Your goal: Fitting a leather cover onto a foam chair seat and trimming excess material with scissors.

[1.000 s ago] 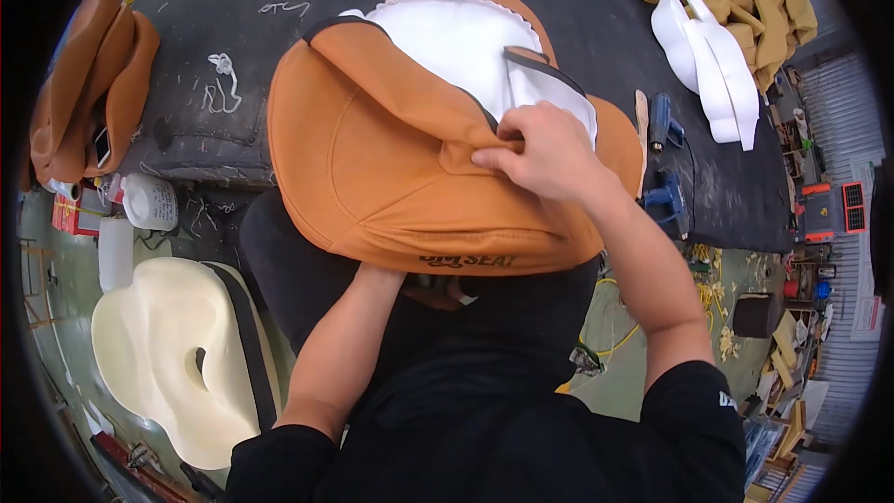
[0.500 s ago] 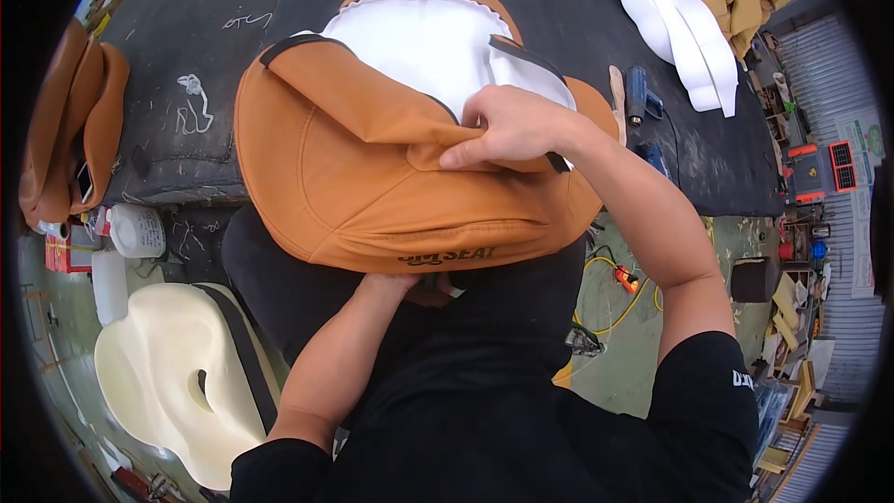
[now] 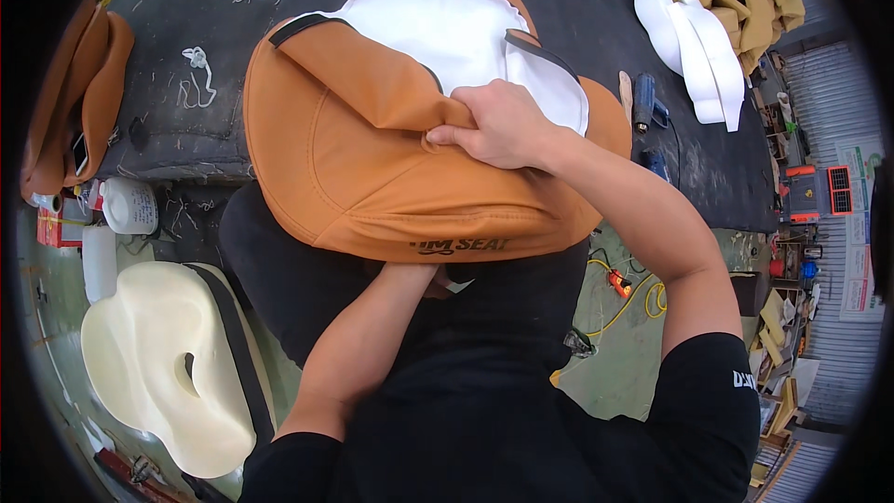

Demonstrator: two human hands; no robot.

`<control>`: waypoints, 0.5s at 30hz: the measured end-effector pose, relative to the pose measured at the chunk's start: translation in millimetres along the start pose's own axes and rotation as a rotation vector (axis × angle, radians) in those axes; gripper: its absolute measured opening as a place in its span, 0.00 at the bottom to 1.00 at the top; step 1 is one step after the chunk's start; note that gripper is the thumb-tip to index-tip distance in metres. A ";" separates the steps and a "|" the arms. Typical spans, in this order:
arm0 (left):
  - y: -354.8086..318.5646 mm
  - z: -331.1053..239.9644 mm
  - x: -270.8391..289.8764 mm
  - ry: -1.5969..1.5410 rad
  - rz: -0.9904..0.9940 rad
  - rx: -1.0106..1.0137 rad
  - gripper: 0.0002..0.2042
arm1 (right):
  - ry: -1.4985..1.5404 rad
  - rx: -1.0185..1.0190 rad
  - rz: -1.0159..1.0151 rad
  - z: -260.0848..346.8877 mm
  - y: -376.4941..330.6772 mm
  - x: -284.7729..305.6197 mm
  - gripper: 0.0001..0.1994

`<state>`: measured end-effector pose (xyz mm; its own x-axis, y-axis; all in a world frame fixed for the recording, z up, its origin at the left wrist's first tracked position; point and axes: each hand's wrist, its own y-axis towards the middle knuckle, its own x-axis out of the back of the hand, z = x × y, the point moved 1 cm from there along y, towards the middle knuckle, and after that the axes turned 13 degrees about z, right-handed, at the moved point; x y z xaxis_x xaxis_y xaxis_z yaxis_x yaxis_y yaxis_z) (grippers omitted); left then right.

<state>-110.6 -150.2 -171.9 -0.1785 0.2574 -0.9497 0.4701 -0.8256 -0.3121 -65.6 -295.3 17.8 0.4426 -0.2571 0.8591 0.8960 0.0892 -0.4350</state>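
And the right hand (image 3: 503, 126) pinches the soft-looking, probably light orange cover (image 3: 298, 144) by its folded flap (image 3: 377, 79), the sensible hold, while the left hand's grip hides underneath, impossible to tell

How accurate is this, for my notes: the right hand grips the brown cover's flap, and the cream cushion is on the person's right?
One slip: in the head view, the cream cushion is on the person's left. The right hand does grip the brown cover's flap.
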 end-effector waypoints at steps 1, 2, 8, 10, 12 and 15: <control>-10.0 2.2 6.8 -0.004 -0.011 0.007 0.27 | 0.002 -0.002 0.000 -3.4 3.6 -3.4 0.27; -16.3 3.4 11.6 -0.007 -0.023 0.013 0.27 | -0.039 0.066 -0.086 -8.5 8.0 -9.8 0.28; -14.7 6.5 21.0 -0.031 -0.080 0.057 0.27 | -0.199 0.152 -0.192 -29.6 28.4 -31.6 0.30; -16.0 5.7 22.7 -0.038 -0.101 0.070 0.27 | -0.262 0.114 -0.147 -34.9 36.0 -43.2 0.30; -17.8 3.0 24.5 -0.042 -0.120 0.080 0.27 | -0.313 0.153 -0.226 -35.5 41.4 -49.2 0.30; -17.1 -3.8 26.0 -0.048 -0.151 0.070 0.27 | -0.227 0.150 -0.189 -30.6 37.0 -44.1 0.28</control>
<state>-120.0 -127.4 -191.4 -0.2840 0.3580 -0.8895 0.3739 -0.8128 -0.4466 -53.1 -310.1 -44.5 0.2495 -0.0633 0.9663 0.9508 0.2052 -0.2320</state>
